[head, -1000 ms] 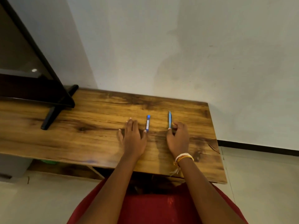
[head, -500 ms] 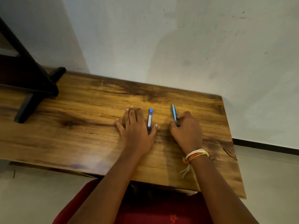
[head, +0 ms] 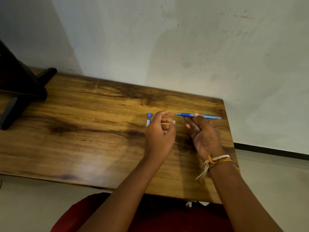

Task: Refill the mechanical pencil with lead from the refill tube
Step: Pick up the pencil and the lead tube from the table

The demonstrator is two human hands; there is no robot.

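Note:
My right hand [head: 204, 133] holds the blue mechanical pencil [head: 198, 115] above the wooden table [head: 83, 131]. The pencil lies level, its tip pointing left and its cap end to the right. My left hand [head: 160, 133] hovers just left of the tip, fingers curled and apart, holding nothing. The lead refill tube [head: 148, 119], clear with a blue cap and a white label, lies on the table right behind my left hand, its near end hidden by the hand.
A black stand [head: 21, 91] sits on the table's far left. A white wall [head: 184, 47] runs along the table's back edge. The table's right edge [head: 231, 139] is close to my right hand, with floor beyond.
My right hand has lifted the pencil off the table and turned it level. My left hand rose from flat on the table and moved toward the pencil tip. The tube stayed put.

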